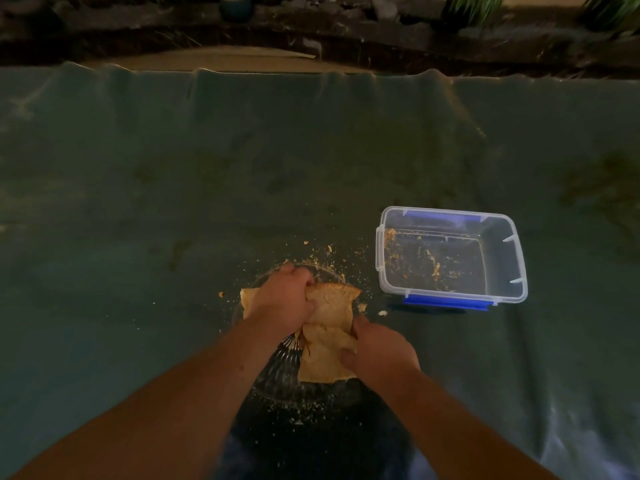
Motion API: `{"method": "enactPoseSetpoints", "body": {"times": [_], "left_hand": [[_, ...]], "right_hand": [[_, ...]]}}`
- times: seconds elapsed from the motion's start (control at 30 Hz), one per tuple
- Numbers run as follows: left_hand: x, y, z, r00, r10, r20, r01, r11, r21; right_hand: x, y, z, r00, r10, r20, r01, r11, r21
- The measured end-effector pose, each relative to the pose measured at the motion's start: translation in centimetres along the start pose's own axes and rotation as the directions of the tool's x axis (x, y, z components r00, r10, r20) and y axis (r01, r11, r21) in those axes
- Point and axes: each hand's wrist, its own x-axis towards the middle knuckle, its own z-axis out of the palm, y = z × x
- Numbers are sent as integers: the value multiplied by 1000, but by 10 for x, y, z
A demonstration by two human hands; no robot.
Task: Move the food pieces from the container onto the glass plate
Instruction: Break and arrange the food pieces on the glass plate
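A clear glass plate [284, 372] with a ribbed rim lies on the dark green cloth in front of me. Flat tan food pieces [332, 313] are stacked on it. My left hand [284, 303] presses and grips the upper piece near the plate's far side. My right hand [377, 351] holds the edge of the lower piece [325, 362]. The clear plastic container [502, 244] with blue clips stands to the right, holding only crumbs.
Orange crumbs [322, 252] are scattered on the cloth [173, 202] beyond and around the plate. The cloth's far edge meets a beige slab [221, 60], rocks and plants. My dark-clothed legs [311, 445] show under the plate.
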Motion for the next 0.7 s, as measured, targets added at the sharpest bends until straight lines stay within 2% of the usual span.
{"method": "enactPoseSetpoints", "body": {"times": [0.13, 0.23, 0.3, 0.37, 0.47, 0.5, 0.57, 0.7], "left_hand": [[-11, 1, -6, 987, 157, -30, -156, 987, 37], [-21, -4, -3, 934, 356, 14, -355, 926, 128], [-24, -6, -2, 918, 397, 14, -395, 907, 145], [-22, -11, -4, 942, 333, -51, -319, 931, 176], [-19, -27, -16, 998, 58, -40, -47, 970, 239], [-19, -34, -18, 999, 31, -9, -27, 956, 292], [-21, -45, -19, 998, 63, 17, -64, 913, 403], [-25, -52, -19, 996, 70, -48, -40, 891, 452]], "right_hand": [[-5, 0, 2, 1000, -4, -25, 4, 1000, 15], [-6, -1, 2, 999, -2, -33, 3, 1000, 31], [-6, -2, 1, 999, -1, -32, 2, 999, 36], [-6, -2, 1, 1000, -1, -30, 2, 999, 34], [-5, -2, 0, 1000, -5, -28, 6, 1000, 16], [-5, -2, 1, 1000, -8, -30, 8, 1000, 10], [-5, -3, 1, 999, -6, -31, 6, 1000, 10], [-5, -4, 1, 1000, 9, -19, -8, 1000, 20]]}}
